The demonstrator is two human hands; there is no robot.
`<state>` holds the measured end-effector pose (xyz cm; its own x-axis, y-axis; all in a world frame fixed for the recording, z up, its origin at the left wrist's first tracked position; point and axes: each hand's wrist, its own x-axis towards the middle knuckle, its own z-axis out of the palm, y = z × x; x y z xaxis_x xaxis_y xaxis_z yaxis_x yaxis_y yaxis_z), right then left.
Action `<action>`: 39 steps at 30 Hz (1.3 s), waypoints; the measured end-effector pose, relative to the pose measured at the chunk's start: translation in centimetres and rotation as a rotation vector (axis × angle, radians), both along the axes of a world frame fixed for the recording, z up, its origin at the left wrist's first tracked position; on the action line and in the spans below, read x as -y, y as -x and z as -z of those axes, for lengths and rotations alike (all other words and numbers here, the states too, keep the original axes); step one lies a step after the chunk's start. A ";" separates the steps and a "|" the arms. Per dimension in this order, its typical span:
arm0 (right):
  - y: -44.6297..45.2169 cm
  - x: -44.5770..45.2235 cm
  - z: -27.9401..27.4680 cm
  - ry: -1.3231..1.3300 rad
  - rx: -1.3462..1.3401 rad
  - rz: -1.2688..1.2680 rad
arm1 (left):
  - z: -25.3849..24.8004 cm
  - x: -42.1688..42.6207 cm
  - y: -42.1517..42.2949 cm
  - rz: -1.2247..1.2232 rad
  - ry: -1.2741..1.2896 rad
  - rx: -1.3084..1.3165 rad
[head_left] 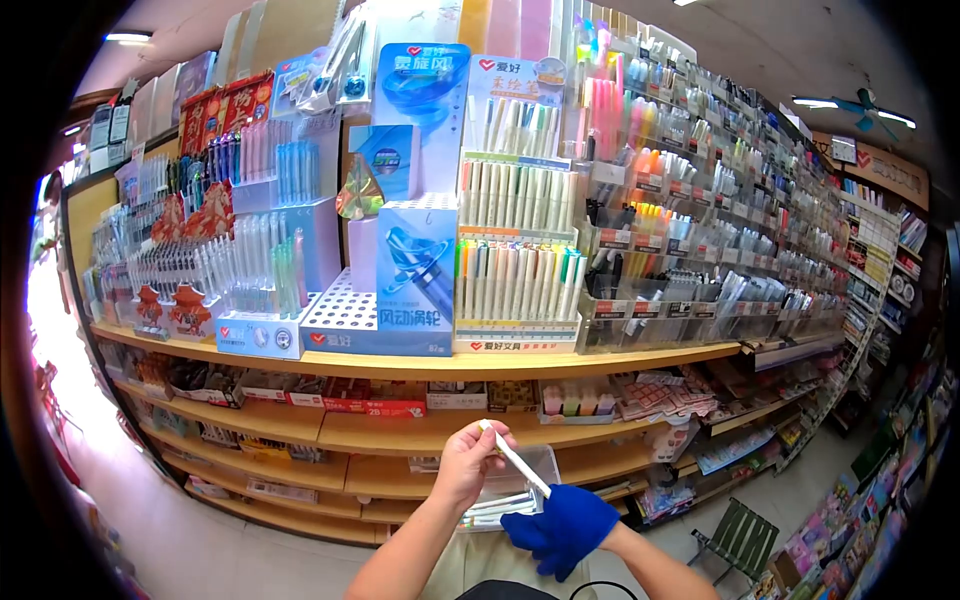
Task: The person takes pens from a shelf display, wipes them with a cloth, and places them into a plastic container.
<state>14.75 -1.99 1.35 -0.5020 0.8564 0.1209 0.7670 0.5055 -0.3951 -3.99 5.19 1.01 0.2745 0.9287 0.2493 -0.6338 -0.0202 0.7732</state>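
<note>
My left hand [472, 462] pinches the upper end of a slim white pen [518, 460] with a greenish tip, between thumb and fingers. The pen slants down to the right. Its lower end meets my right hand [565, 528], which wears a blue glove and closes on that end; the glove partly hides the grip. Beneath both hands, on my lap, sits a clear plastic box [553, 462] holding several similar white pens [497, 512]. The right hand overlaps the box's right side.
A wooden shelf unit [420, 362] stands ahead, with a blue pen display box [418, 265], a rack of white pens [518, 285] and tiered clear pen holders [660, 310]. Boxed goods [385, 408] fill lower shelves. A folding stool [738, 535] stands at right.
</note>
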 end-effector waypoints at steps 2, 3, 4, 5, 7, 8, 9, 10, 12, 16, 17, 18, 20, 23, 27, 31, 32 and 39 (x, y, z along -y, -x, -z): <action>-1.3 0.1 0.2 0.099 -0.132 0.096 | 0.0 0.3 0.3 0.029 0.004 0.032; -1.6 0.1 0.3 0.146 -0.200 0.147 | -0.1 0.4 0.4 0.046 0.004 0.047; -1.6 0.0 0.0 0.136 -0.225 0.105 | 0.0 0.5 0.3 0.063 -0.009 0.050; -1.6 -0.3 -0.6 0.124 -0.251 0.065 | 0.1 0.5 0.2 0.081 -0.023 0.052; -1.3 -0.8 -1.7 0.097 -0.286 0.038 | 0.3 0.7 -0.4 0.131 -0.053 0.061; -0.4 -1.1 -1.9 0.082 -0.299 0.051 | 0.4 0.9 -0.8 0.160 -0.068 0.064; 0.3 -1.5 -2.0 0.068 -0.311 0.059 | 0.5 1.0 -1.3 0.190 -0.129 0.072; 0.7 -1.9 -1.7 0.009 -0.246 0.010 | 0.3 1.4 -1.6 0.202 -0.136 0.060; 1.5 -2.8 -0.8 -0.113 -0.114 -0.091 | 0.2 1.2 -1.5 0.255 -0.160 0.085; 0.6 -2.1 -0.6 0.362 -0.297 -0.081 | -0.1 -1.0 0.5 0.056 -0.157 0.268; 0.4 -1.6 -2.0 0.290 -0.190 -0.003 | -0.6 -1.6 1.3 -0.022 -0.115 0.308; 0.2 -1.1 -3.4 0.225 -0.077 0.076 | -0.9 -2.3 1.8 -0.083 -0.159 0.176; -1.7 -0.5 -4.9 -0.037 0.044 0.079 | -0.3 -3.5 2.5 -0.214 -0.224 -0.088; -4.6 -0.1 -5.1 -0.553 0.004 0.174 | 4.2 -4.2 0.5 -0.159 -0.259 -0.884; -4.0 1.4 -7.4 -0.325 -0.053 0.184 | 10.5 -4.6 -1.4 -0.183 -0.477 -1.512; -4.7 1.6 -7.3 -0.135 -0.106 0.127 | 1.2 -6.3 -0.6 -0.763 -0.916 -1.222; -4.8 1.7 -7.3 -0.103 -0.115 0.111 | -3.1 -6.5 -0.2 -0.915 -1.028 -1.166; -5.0 2.4 -5.4 -0.091 -0.333 0.120 | -17.6 -13.6 2.3 -1.478 -1.188 -1.527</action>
<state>19.71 -4.42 6.80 -0.3192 0.8848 0.3395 0.6597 0.4646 -0.5907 -6.28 18.80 18.61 0.2716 0.2812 0.9204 0.9316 -0.3170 -0.1780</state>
